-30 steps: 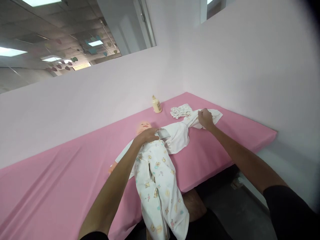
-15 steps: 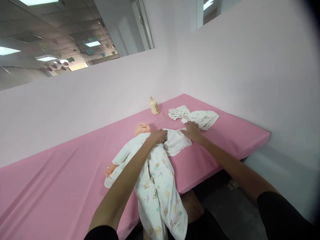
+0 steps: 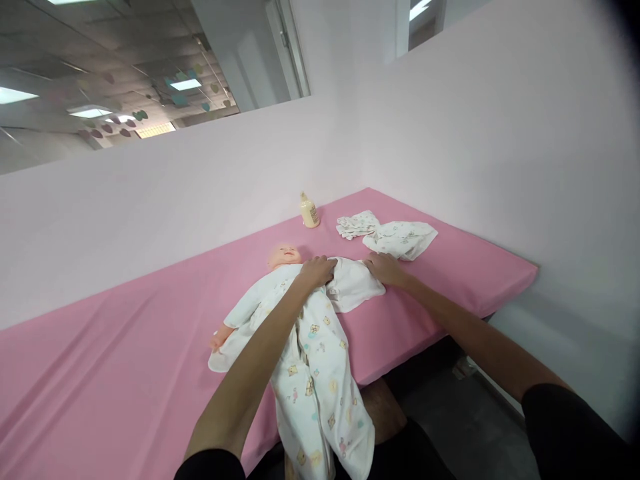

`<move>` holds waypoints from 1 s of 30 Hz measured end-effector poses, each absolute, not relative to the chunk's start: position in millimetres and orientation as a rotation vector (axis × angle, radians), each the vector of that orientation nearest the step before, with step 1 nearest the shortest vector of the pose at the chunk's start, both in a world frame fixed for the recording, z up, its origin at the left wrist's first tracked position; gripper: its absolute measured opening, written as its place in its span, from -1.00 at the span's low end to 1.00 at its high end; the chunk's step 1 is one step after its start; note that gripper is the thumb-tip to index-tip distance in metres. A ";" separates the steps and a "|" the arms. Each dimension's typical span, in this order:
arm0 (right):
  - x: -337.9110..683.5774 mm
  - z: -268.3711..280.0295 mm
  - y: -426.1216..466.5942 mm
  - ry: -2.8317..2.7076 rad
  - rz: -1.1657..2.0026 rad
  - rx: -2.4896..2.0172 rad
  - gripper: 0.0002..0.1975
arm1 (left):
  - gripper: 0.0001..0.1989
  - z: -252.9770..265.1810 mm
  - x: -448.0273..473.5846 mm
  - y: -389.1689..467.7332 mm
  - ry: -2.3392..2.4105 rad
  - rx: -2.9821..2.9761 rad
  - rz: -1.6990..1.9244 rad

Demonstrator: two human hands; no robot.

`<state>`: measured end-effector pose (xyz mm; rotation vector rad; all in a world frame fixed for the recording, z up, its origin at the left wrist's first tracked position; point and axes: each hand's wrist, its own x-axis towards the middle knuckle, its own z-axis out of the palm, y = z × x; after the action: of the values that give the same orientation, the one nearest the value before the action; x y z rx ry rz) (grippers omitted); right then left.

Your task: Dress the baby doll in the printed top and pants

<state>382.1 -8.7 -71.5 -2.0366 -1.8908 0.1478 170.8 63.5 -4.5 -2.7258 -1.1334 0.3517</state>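
Observation:
A baby doll (image 3: 285,254) lies on its back on the pink padded surface, its head toward the wall. It is dressed in a white baby romper (image 3: 327,360) printed with small bears, whose legs hang over the front edge. My left hand (image 3: 319,272) is closed on the romper by the doll's chest and shoulder. At the far end of the romper's plain white part (image 3: 353,283), spread out to the right, my right hand (image 3: 386,269) pinches the cloth. The doll's arm on that side is hidden; its other hand (image 3: 219,339) pokes from a sleeve.
Behind my right hand lie folded printed baby clothes (image 3: 400,237). A cream pump bottle (image 3: 309,212) stands by the wall. White walls (image 3: 450,133) border the pink surface (image 3: 125,347) at the back and right. My leg (image 3: 383,410) is below its front edge.
My right hand has drawn slightly down and its fingers have curled in on the cloth's edge. My left hand stays at nearly the same spot.

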 end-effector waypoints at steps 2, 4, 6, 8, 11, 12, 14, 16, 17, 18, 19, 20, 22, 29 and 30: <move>380.3 -70.0 -13.4 -1.857 0.173 -2.060 -0.52 | -0.66 -5.4 170.7 63.1 -1.136 -2.720 0.339; 377.3 -69.2 -15.5 -1.857 0.208 -2.079 -0.42 | -0.65 -6.3 170.5 62.6 -1.136 -2.716 0.331; 374.8 -69.6 -14.6 -1.894 0.213 -2.084 -0.40 | -0.65 -7.3 170.1 62.4 -1.133 -2.713 0.329; 374.9 -70.5 -12.1 -1.949 0.206 -2.050 -0.48 | -0.65 -8.2 169.7 62.5 -1.130 -2.710 0.329; 382.9 -70.0 -10.5 -2.023 0.323 -1.878 -0.69 | -0.64 -9.1 169.3 62.6 -1.129 -2.704 0.327; 387.6 -69.1 -11.4 -2.039 0.378 -1.810 -0.73 | -0.64 -9.1 169.2 62.5 -1.128 -2.705 0.328; 399.5 -66.5 -15.4 -2.031 0.477 -1.710 -0.73 | -0.62 -8.4 168.7 62.2 -1.119 -2.713 0.329; 413.2 -64.4 -21.3 -1.968 0.553 -1.686 -0.69 | -0.56 -6.7 166.9 62.0 -1.112 -2.729 0.320; 420.1 -64.1 -24.2 -1.923 0.600 -1.682 -0.68 | -0.53 -5.5 165.3 62.0 -1.110 -2.742 0.310; 426.7 -64.4 -26.8 -1.873 0.652 -1.679 -0.67 | -0.52 -4.1 163.3 62.0 -1.108 -2.754 0.300; 432.7 -65.3 -28.7 -1.825 0.700 -1.678 -0.67 | -0.51 -2.6 161.1 62.0 -1.107 -2.766 0.288; 437.9 -66.7 -29.8 -1.781 0.743 -1.678 -0.68 | -0.51 -0.9 158.8 62.0 -1.107 -2.778 0.276; 445.0 -70.3 -29.5 -1.730 0.785 -1.690 -0.70 | -0.51 1.9 154.9 61.5 -1.106 -2.796 0.259; 427.4 -69.1 -20.2 -1.812 0.567 -1.846 -0.65 | -0.52 -1.9 158.4 60.6 -1.112 -2.785 0.262; 419.9 -67.3 -19.6 -1.791 0.540 -1.841 -0.62 | -0.51 -3.7 159.6 61.2 -1.101 -2.776 0.262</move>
<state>419.9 -19.6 -67.3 -1.8406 -1.7906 0.5397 159.6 61.2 -3.7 -2.7761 -1.1010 0.2624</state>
